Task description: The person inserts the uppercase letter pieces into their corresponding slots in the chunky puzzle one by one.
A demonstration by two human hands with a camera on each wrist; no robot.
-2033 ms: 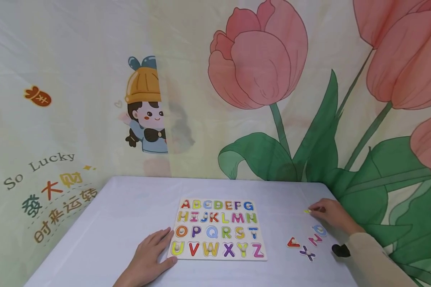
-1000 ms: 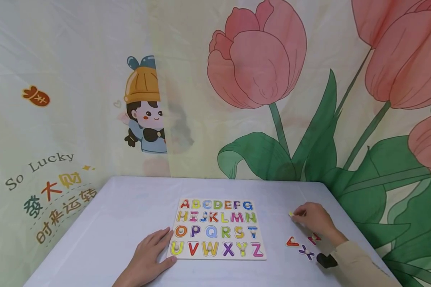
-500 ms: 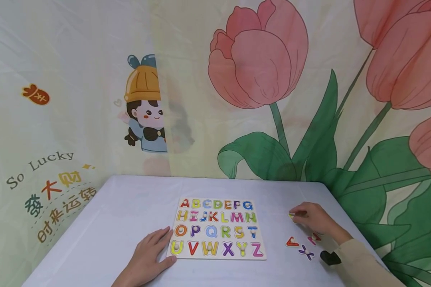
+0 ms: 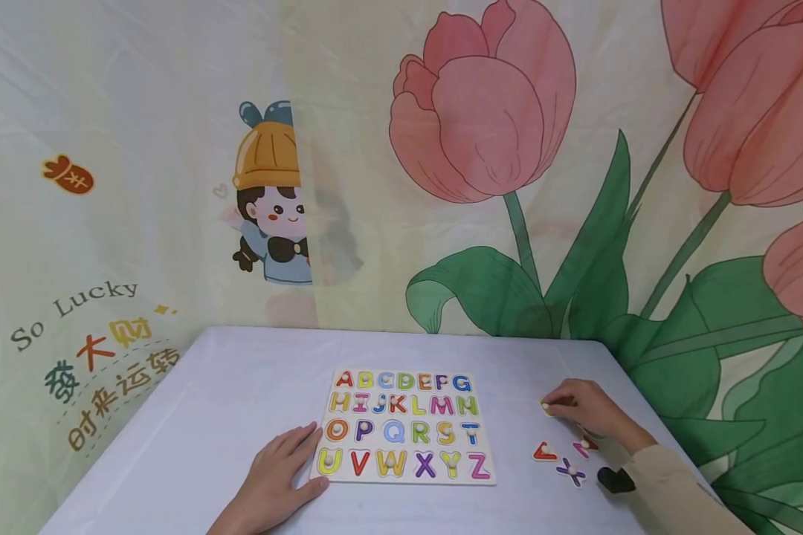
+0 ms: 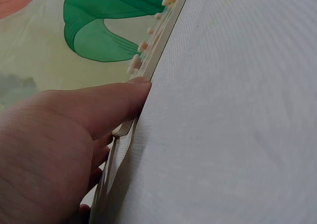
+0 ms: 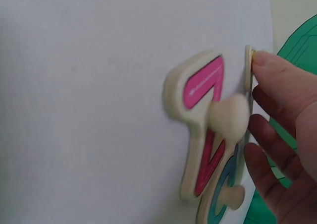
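Right hand [image 4: 585,410] pinches a small yellow wooden letter piece [image 4: 544,405] near the table's right edge; left hand [image 4: 276,475] lies flat, bracing the wooden alphabet puzzle board [image 4: 404,429]. Best lift it straight up, cleanly.

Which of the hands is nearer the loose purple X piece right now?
Right. The right hand is just behind the purple X piece, among the loose letters. The left hand rests against the puzzle board at its near-left corner, across the board from it.
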